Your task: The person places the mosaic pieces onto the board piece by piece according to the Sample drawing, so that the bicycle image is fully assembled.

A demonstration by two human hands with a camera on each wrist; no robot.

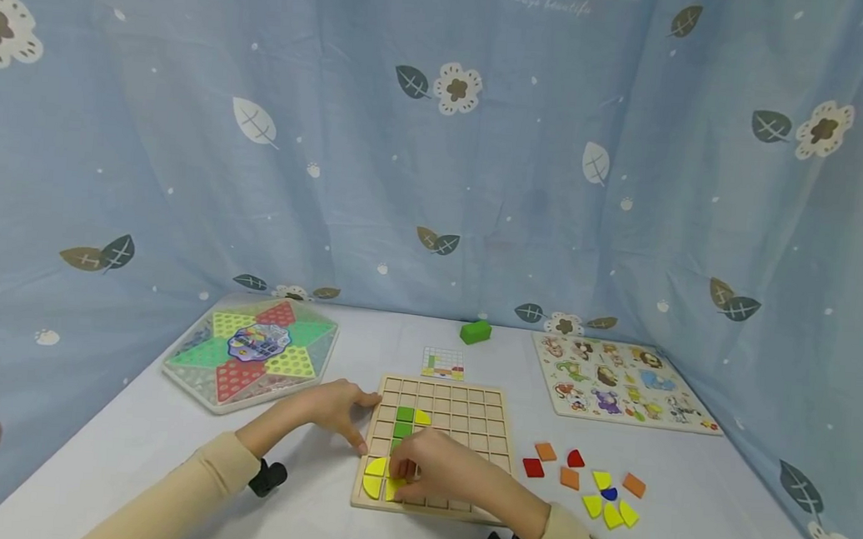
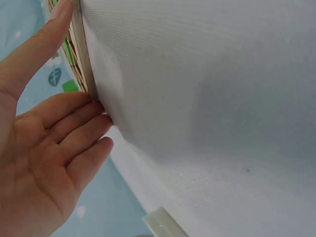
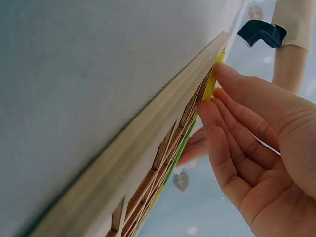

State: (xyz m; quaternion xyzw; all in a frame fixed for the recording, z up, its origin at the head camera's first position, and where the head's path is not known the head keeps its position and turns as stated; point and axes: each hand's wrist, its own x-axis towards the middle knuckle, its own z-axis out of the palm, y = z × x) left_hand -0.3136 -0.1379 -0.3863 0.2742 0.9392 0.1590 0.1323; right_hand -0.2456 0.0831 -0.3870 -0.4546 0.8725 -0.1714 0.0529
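A blue leaf-and-flower curtain (image 1: pixel 497 191) hangs around my white-covered counter (image 1: pixel 323 529), where a hexagonal game board (image 1: pixel 291 362) lies left, an animal board (image 1: pixel 622 383) right, and a wooden grid board (image 1: pixel 467 441) nearer me. My left hand (image 1: pixel 337 409) spreads along the grid's left edge; my right hand (image 1: pixel 438 468) pinches a yellow piece (image 1: pixel 393 491) close to its near-left corner.

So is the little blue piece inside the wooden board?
No, the blue piece lies on the white table, to the right of the wooden board.
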